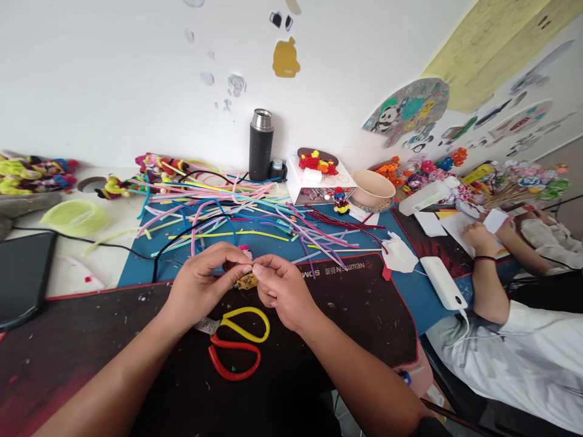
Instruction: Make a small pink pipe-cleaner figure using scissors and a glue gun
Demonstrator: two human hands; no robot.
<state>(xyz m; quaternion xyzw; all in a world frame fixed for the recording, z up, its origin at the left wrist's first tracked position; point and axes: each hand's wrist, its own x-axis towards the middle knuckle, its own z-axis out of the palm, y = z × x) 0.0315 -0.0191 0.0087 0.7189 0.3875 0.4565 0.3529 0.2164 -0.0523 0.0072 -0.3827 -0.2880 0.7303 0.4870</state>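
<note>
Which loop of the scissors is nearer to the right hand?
The yellow loop; the red loop lies farther from the right hand.

Left hand (207, 280), right hand (285, 291) meet, fingertips pinched together.

A black thermos (260, 150) stands upright against the backdrop of the wall (136, 79), near a white box (303, 193). Past the box there's a pale bowl (372, 189), then a white bottle (426, 197), tipped over. A power bank (443, 282), cable plugged in, lies near a person in white (523, 349). Up on the wall, a gold sticker (286, 59).
</note>
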